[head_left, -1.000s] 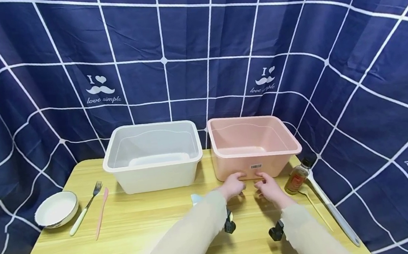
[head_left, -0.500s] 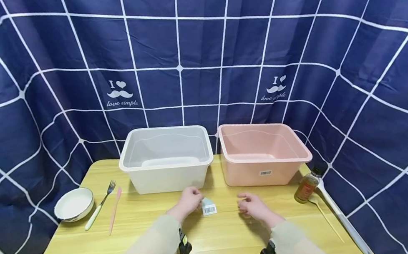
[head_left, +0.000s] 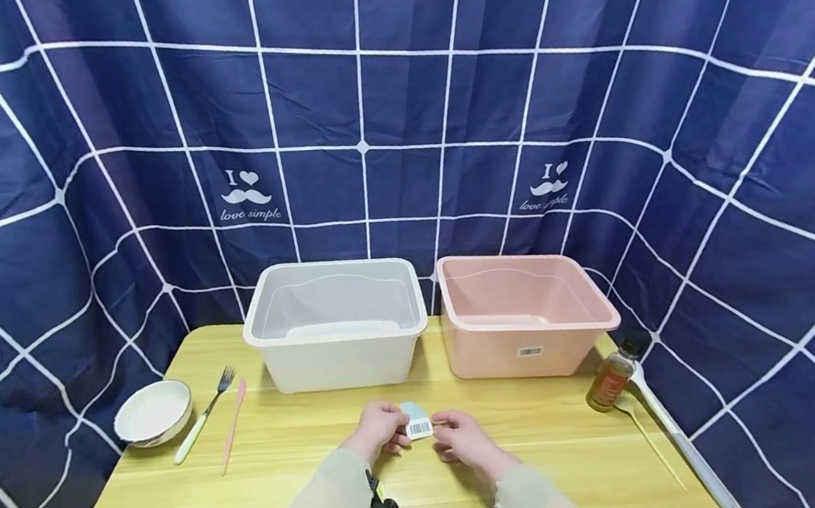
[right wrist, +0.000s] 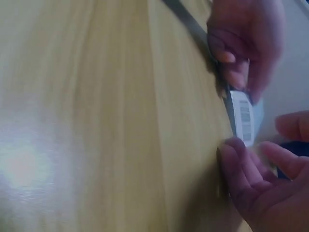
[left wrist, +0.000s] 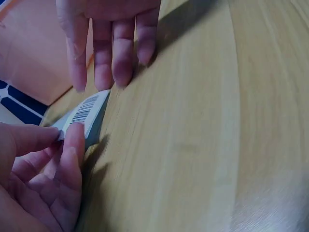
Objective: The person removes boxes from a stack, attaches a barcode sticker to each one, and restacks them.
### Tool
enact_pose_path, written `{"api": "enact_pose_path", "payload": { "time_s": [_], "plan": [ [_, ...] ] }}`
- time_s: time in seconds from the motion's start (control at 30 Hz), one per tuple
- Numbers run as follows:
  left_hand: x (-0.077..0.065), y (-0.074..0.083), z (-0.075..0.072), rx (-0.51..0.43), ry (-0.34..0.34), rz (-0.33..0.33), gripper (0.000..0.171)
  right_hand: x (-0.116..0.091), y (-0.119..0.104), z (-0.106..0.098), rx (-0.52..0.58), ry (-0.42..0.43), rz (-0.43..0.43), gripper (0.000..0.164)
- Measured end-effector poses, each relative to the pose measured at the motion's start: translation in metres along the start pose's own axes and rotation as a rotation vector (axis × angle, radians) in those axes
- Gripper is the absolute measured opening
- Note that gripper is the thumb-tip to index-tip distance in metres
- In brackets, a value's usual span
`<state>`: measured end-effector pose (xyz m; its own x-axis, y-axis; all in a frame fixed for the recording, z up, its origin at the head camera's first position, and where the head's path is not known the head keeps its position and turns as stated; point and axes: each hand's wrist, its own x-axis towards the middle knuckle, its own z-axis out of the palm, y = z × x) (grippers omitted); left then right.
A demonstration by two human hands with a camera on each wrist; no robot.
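My left hand [head_left: 378, 428] pinches the left end of a small light-blue piece with a white barcode face [head_left: 419, 428], low over the wooden table. In the left wrist view the thumb and a finger [left wrist: 73, 145] grip the barcode piece [left wrist: 83, 112] from both sides. My right hand [head_left: 468, 443] is at its other end, fingers relaxed and fairly straight. Their tips are at or very near the edge; whether they touch cannot be told. In the right wrist view the right hand's thumb [right wrist: 289, 126] stands apart from the piece.
A white bin [head_left: 344, 362] and a pink bin [head_left: 531, 340] stand behind. At left lie a white bowl [head_left: 155, 410], a fork [head_left: 203, 420] and a pink knife [head_left: 234, 429]. At right are a sauce bottle [head_left: 609, 382], a yellow utensil [head_left: 651, 444] and a long white-handled tool [head_left: 681, 441].
My left hand moved left from the pink bin to the barcode piece and now pinches it. My right hand drew back from the pink bin and came left to the piece's other end.
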<state>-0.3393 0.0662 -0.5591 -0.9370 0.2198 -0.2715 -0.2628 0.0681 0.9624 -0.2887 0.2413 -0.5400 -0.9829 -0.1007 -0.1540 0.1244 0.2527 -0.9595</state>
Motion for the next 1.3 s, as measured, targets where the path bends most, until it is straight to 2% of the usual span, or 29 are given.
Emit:
{"api": "enact_pose_path", "payload": {
  "time_s": [0.17, 0.23, 0.4, 0.6, 0.73, 0.83, 0.93, 1.1, 1.3],
  "plan": [
    [-0.008, 0.003, 0.006, -0.051, 0.059, 0.017, 0.01, -0.004, -0.001, 0.012, -0.097, 0.163, -0.068, 0.024],
    [-0.013, 0.006, 0.009, -0.086, 0.061, 0.032, 0.012, -0.005, -0.004, 0.016, -0.101, 0.192, -0.099, 0.02],
    [-0.024, 0.009, 0.015, -0.158, 0.02, 0.067, 0.013, -0.009, -0.01, 0.026, -0.084, 0.182, -0.171, 0.021],
    [-0.03, 0.006, 0.014, -0.223, 0.008, 0.064, 0.015, -0.013, -0.012, 0.032, -0.009, 0.195, -0.178, 0.021],
    [-0.031, 0.001, 0.012, -0.243, -0.007, 0.057, 0.015, -0.022, -0.023, 0.035, 0.031, 0.219, -0.175, 0.02],
    [-0.032, -0.001, 0.011, -0.234, -0.008, 0.062, 0.017, -0.022, -0.021, 0.037, 0.047, 0.254, -0.165, 0.018],
    [-0.034, -0.002, 0.011, -0.222, -0.003, 0.066, 0.019, -0.016, -0.007, 0.036, 0.076, 0.28, -0.158, 0.018],
    [-0.036, -0.002, 0.012, -0.207, -0.005, 0.069, 0.018, -0.017, -0.003, 0.033, 0.14, 0.278, -0.135, 0.018],
    [-0.037, -0.002, 0.013, -0.172, -0.014, 0.079, 0.016, -0.017, -0.001, 0.03, 0.111, 0.256, -0.127, 0.02]
  ]
}}
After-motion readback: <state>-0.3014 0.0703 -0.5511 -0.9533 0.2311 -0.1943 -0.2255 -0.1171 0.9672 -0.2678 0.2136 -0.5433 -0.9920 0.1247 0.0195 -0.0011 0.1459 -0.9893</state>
